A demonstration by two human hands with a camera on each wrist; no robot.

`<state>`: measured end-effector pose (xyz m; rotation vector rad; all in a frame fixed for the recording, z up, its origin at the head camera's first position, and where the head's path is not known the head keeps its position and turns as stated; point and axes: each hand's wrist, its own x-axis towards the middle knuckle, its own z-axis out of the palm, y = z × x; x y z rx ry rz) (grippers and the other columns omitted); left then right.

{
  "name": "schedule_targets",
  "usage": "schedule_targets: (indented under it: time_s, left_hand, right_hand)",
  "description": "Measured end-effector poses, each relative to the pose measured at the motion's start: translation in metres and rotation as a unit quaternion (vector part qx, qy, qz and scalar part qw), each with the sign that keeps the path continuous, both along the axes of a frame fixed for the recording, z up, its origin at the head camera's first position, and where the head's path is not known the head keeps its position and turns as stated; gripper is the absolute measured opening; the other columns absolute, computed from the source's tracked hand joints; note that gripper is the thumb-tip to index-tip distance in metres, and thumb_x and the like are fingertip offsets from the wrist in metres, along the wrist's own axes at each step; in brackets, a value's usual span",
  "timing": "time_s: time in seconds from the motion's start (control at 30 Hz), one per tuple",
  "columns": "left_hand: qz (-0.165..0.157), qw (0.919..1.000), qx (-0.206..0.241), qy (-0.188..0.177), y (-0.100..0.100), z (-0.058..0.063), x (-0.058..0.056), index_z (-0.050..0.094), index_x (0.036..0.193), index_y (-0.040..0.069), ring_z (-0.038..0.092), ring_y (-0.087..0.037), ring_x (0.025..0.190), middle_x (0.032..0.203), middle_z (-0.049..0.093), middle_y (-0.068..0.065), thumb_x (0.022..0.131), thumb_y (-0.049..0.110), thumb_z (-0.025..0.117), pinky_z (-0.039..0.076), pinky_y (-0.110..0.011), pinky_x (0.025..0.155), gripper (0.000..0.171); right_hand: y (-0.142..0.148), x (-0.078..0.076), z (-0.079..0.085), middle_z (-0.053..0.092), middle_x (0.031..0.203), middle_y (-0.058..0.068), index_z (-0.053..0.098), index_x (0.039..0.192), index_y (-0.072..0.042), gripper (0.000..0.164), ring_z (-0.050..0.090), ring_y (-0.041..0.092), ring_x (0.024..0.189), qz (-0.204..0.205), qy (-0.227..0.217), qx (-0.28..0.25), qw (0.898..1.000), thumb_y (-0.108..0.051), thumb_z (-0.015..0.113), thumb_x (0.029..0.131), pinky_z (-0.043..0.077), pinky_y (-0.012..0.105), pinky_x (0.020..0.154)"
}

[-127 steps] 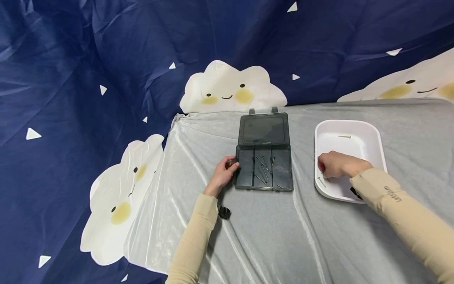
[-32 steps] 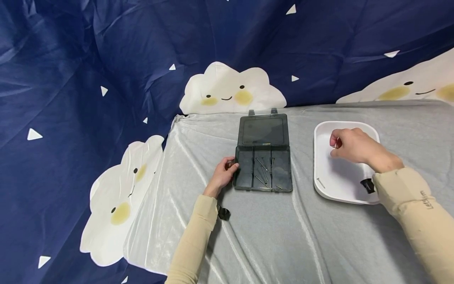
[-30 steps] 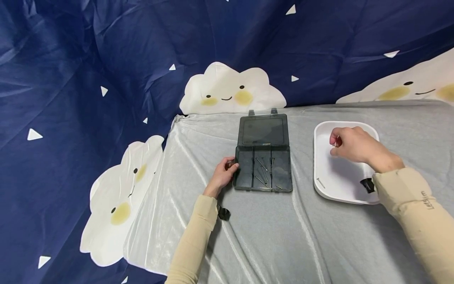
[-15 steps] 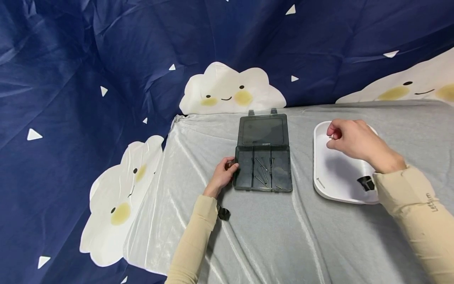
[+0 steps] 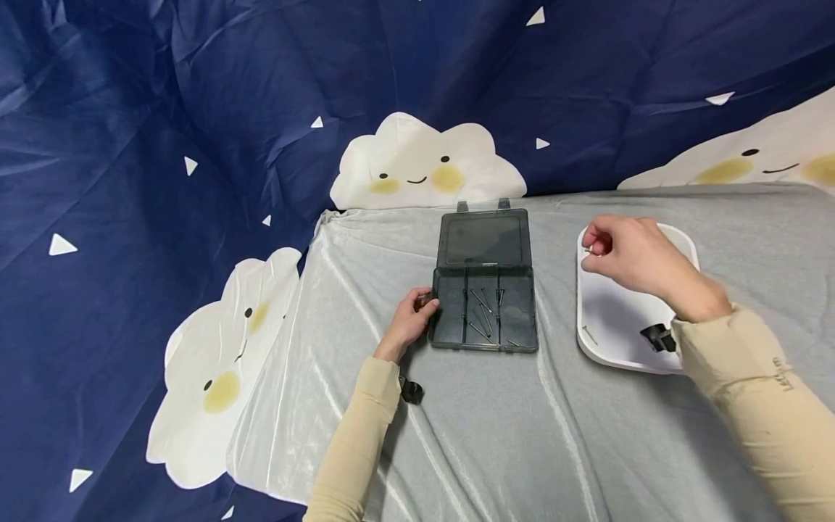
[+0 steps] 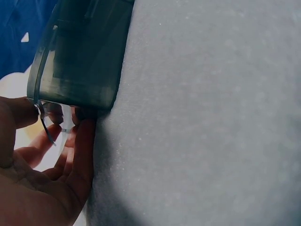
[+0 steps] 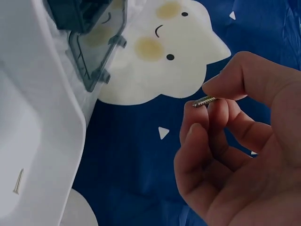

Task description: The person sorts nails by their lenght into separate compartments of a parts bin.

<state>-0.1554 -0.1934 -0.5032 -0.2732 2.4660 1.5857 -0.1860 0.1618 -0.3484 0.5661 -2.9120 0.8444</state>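
My right hand (image 5: 633,254) is over the far left part of a white tray (image 5: 583,304), pinching a screw (image 7: 204,101) between thumb and fingertips. Its thread shows in the right wrist view; the rest is covered by the fingers. Another screw (image 5: 590,335) lies in the tray's near left corner. To the left stands a dark see-through compartment box (image 5: 450,319) with its lid (image 5: 485,238) laid back. Several screws (image 5: 481,330) lie mostly in its middle compartment, and a short one (image 5: 513,343) in the right. My left hand (image 5: 409,319) grips the box's left edge.
A grey cloth (image 5: 483,420) covers the table under box and tray. Behind it hangs a dark blue curtain (image 5: 261,87) with cloud prints. The tray's raised rim and a strip of cloth separate the right hand from the box.
My right hand has risen from the tray floor with a screw and shifted left towards the tray's rim. The screw formerly visible at the tray's far end no longer shows. The left hand stays put.
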Motion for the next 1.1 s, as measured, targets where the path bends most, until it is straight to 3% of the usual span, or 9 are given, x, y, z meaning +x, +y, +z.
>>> schedule_targets:
  time_s: [0.5, 0.83, 1.1]
  left_hand:
    - [-0.001, 0.9999, -0.006, 0.012, 0.000, 0.001, 0.001, 0.056, 0.132, 0.008, 0.055, -0.016, 0.088, 0.112, 0.061, -0.016, 0.096, 0.023, 0.060, 0.043, -0.023, 0.072, 0.039]
    - [0.000, 1.0000, 0.004, 0.000, 0.000, 0.002, 0.001, 0.054, 0.133, 0.009, 0.055, -0.015, 0.085, 0.115, 0.061, -0.016, 0.097, 0.023, 0.059, 0.044, -0.024, 0.069, 0.040]
    - [-0.001, 1.0000, 0.003, 0.005, 0.000, 0.001, 0.001, 0.054, 0.133, 0.008, 0.057, -0.016, 0.089, 0.115, 0.062, -0.017, 0.096, 0.023, 0.060, 0.044, -0.023, 0.070, 0.040]
  right_hand:
    - [-0.036, 0.010, -0.014, 0.061, 0.072, -0.001, 0.064, 0.083, -0.009, 0.011, 0.052, 0.013, 0.066, 0.039, -0.024, -0.046, 0.998, -0.005, 0.062, 0.073, 0.039, 0.028, 0.064]
    - [-0.058, 0.017, -0.034, 0.061, 0.072, 0.000, 0.064, 0.083, -0.006, 0.010, 0.053, 0.012, 0.067, 0.077, -0.091, -0.061, 0.991, -0.004, 0.063, 0.073, 0.041, 0.030, 0.067]
    - [-0.071, 0.023, -0.047, 0.059, 0.070, -0.001, 0.063, 0.080, -0.006, 0.008, 0.052, 0.013, 0.067, 0.079, -0.118, -0.056, 0.988, -0.003, 0.065, 0.073, 0.041, 0.030, 0.068]
